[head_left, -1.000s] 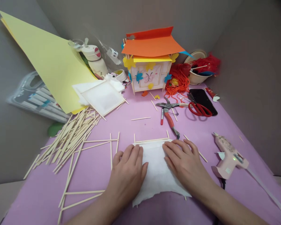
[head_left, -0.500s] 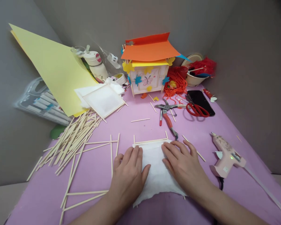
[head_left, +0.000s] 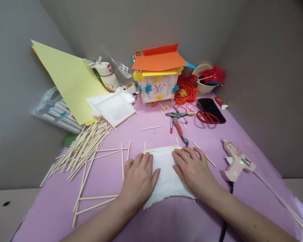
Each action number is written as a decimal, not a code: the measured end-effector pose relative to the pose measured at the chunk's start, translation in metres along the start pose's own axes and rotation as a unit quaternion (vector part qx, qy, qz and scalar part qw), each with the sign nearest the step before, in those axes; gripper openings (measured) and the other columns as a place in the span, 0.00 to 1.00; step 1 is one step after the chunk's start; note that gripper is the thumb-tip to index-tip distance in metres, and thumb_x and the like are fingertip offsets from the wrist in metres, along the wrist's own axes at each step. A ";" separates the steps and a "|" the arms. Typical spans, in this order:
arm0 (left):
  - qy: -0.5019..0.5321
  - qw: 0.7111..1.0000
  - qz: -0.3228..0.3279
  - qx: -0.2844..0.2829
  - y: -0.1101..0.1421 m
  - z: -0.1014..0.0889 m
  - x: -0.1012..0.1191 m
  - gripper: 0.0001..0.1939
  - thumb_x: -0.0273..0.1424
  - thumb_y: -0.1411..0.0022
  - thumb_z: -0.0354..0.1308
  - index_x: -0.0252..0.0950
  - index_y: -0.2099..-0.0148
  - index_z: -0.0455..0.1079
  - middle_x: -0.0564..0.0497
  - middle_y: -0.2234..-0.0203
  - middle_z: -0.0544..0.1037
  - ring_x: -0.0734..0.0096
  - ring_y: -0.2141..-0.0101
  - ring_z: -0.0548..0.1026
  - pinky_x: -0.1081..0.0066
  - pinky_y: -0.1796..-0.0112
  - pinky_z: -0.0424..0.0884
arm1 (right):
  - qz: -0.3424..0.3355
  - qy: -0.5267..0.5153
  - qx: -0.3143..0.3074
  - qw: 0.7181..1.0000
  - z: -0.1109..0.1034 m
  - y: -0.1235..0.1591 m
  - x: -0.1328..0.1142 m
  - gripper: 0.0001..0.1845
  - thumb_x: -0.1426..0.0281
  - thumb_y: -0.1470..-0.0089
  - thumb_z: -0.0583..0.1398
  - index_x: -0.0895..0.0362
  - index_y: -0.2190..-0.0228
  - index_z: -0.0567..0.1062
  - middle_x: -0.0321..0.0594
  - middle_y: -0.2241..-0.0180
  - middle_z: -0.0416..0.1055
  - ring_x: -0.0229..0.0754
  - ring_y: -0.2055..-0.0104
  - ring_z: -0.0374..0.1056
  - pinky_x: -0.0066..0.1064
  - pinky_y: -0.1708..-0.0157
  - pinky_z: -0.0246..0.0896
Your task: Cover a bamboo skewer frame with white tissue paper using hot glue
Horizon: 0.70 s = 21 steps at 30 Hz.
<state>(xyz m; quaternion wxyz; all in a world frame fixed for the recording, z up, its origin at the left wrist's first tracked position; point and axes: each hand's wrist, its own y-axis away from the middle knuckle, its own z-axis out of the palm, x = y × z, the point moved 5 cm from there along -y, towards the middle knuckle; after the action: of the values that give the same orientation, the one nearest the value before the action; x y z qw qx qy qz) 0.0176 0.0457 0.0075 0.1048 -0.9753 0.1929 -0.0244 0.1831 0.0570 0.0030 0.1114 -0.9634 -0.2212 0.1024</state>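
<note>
2 bare hands (head_left: 138,179) (head_left: 194,172) and forearms (head_left: 98,215).

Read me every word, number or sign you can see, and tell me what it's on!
No word can be read for certain.
Black letters on the clear plastic bag with a white label: tilted, too blurred.
Faint marks on the white, lidded bottle: too small.
Pale sticker on the pale pink plastic glue gun: too small.
Thin white sheet under the left hand and right hand: none showing.

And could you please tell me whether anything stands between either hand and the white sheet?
Nothing visible does: the left hand and the right hand both rest directly on the white sheet. The pruning shears lie beyond it, not between.
</note>
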 end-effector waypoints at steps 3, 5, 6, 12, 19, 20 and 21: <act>0.012 1.000 -0.001 -0.005 -0.002 -0.001 -0.002 0.17 0.36 0.33 0.51 0.33 0.47 0.67 0.42 0.51 0.75 0.55 0.50 0.68 0.55 0.55 0.58 | -0.001 -0.001 -0.005 1.000 -0.001 0.000 -0.001 0.14 0.69 0.39 0.56 0.57 0.52 0.70 0.44 0.51 0.72 0.50 0.47 0.60 0.49 0.44 0.44; 0.027 1.000 0.003 -0.005 -0.003 -0.003 -0.005 0.14 0.35 0.33 0.51 0.34 0.49 0.68 0.44 0.53 0.76 0.56 0.52 0.69 0.55 0.56 0.58 | 0.001 -0.001 -0.007 1.000 -0.002 0.001 -0.001 0.13 0.69 0.39 0.56 0.56 0.53 0.70 0.43 0.52 0.72 0.50 0.47 0.60 0.48 0.44 0.44; 0.035 0.999 0.005 -0.003 -0.004 -0.003 -0.006 0.13 0.34 0.33 0.51 0.35 0.51 0.69 0.44 0.54 0.76 0.56 0.53 0.69 0.56 0.57 0.59 | 0.001 -0.001 -0.007 1.000 -0.002 0.001 -0.001 0.13 0.69 0.39 0.56 0.56 0.53 0.70 0.43 0.52 0.72 0.49 0.48 0.60 0.48 0.44 0.44; 0.069 0.997 0.022 0.040 -0.006 -0.008 -0.010 0.08 0.31 0.34 0.52 0.35 0.56 0.70 0.45 0.57 0.76 0.58 0.56 0.70 0.58 0.58 0.59 | -0.006 -0.004 0.012 1.000 -0.005 0.003 -0.001 0.10 0.70 0.40 0.57 0.55 0.56 0.72 0.43 0.53 0.73 0.49 0.48 0.61 0.48 0.44 0.44; 0.077 0.996 0.029 0.017 -0.018 -0.015 -0.006 0.13 0.28 0.36 0.54 0.34 0.50 0.68 0.44 0.54 0.74 0.58 0.53 0.69 0.59 0.55 0.62 | 0.022 -0.040 0.109 0.993 -0.041 0.006 0.025 0.12 0.67 0.38 0.55 0.56 0.55 0.73 0.44 0.52 0.73 0.48 0.49 0.63 0.44 0.48 0.52; 0.074 0.997 0.030 0.004 -0.022 -0.014 -0.004 0.15 0.28 0.37 0.54 0.33 0.48 0.67 0.43 0.54 0.74 0.57 0.53 0.69 0.58 0.54 0.63 | 0.042 -0.037 0.123 0.991 -0.049 0.010 0.036 0.13 0.67 0.39 0.55 0.57 0.56 0.74 0.46 0.53 0.73 0.49 0.49 0.63 0.43 0.49 0.54; 0.070 0.997 0.031 -0.009 -0.027 -0.013 -0.003 0.17 0.28 0.37 0.54 0.33 0.46 0.66 0.43 0.53 0.74 0.56 0.52 0.69 0.58 0.54 0.63 | 0.065 -0.031 0.132 0.989 -0.055 0.017 0.047 0.14 0.65 0.39 0.54 0.58 0.56 0.74 0.48 0.54 0.72 0.50 0.50 0.64 0.42 0.51 0.56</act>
<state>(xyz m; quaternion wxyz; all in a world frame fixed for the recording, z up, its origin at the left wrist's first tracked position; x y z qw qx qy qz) 0.0238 0.0686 0.0261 0.0835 -0.9657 0.2297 -0.0876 0.2447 0.0540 0.0445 0.2241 -0.9489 -0.1464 0.1673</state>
